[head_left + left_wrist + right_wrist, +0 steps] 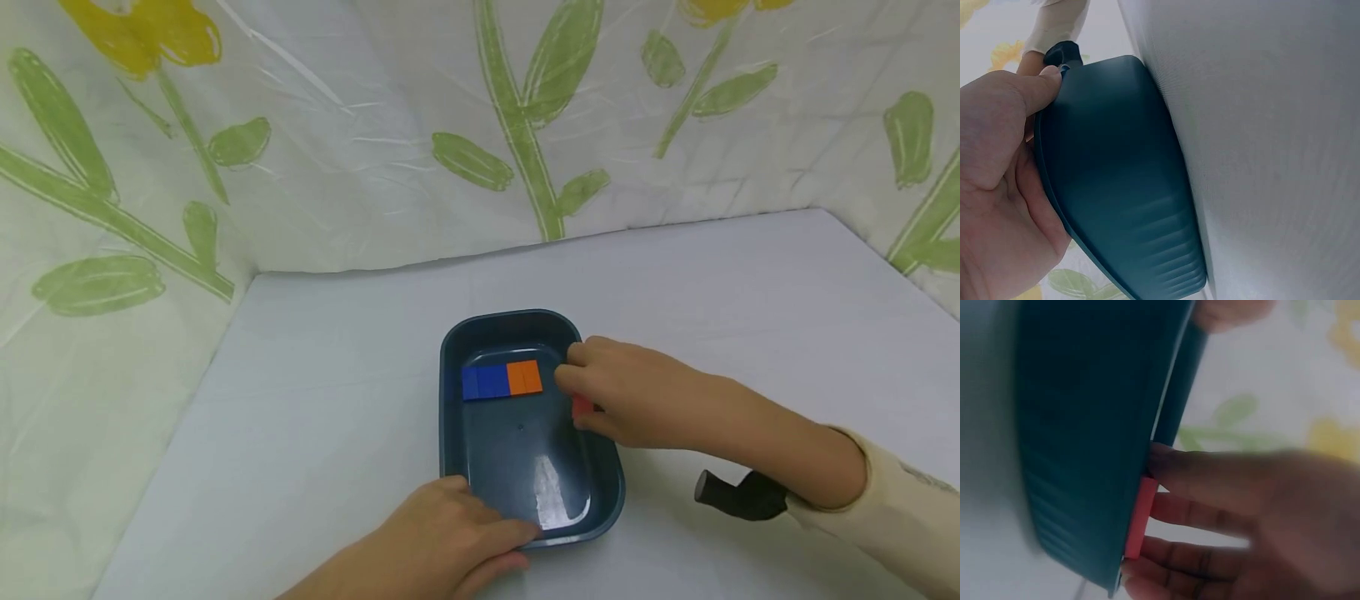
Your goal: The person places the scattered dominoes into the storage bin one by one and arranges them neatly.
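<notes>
A dark teal plastic tray [525,467] sits on the table with a joined row of flat blue blocks [486,382] and orange blocks [524,377] inside its far half. My left hand [450,533] grips the near left corner of the tray, thumb on the rim in the left wrist view. Over the right wall, my right hand [637,396] pinches a red block [1141,517] between thumb and fingers. The block is right at the rim, and in the head view the fingers partly hide it.
A white cloth covers the table [315,400]. Behind it hangs a pale curtain [360,150] with painted flowers and leaves. A black device [742,496] is strapped at the right wrist by the light sleeve [885,508].
</notes>
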Tool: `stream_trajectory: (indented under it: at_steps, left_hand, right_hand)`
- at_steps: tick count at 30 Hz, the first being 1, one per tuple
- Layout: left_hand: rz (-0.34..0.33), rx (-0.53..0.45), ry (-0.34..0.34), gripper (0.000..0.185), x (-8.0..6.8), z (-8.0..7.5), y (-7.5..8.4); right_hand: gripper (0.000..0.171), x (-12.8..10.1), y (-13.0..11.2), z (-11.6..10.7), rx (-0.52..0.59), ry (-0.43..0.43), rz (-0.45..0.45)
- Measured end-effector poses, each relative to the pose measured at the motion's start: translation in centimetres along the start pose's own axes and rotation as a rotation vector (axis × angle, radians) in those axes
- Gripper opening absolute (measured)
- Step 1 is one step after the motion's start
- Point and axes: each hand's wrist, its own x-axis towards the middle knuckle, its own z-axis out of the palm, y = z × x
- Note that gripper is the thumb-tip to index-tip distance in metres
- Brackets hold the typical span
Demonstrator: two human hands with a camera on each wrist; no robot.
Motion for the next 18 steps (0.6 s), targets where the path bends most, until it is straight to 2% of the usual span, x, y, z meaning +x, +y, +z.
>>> stream_trajectory:
  at_steps: [11, 18]
  left_hand:
    - [0.005, 0.016, 0.011, 0.024, -0.1, 0.0, -0.1]
    - [0.034, 0.043, 0.053, 0.022, -0.1, 0.2, -0.1]
  right_hand:
    - [0.019, 2.8, -0.9, 1.3, -0.039, -0.074, -0.034]
    - [0.013, 4.2, -1.4, 2.6, -0.073, -0.097, -0.096]
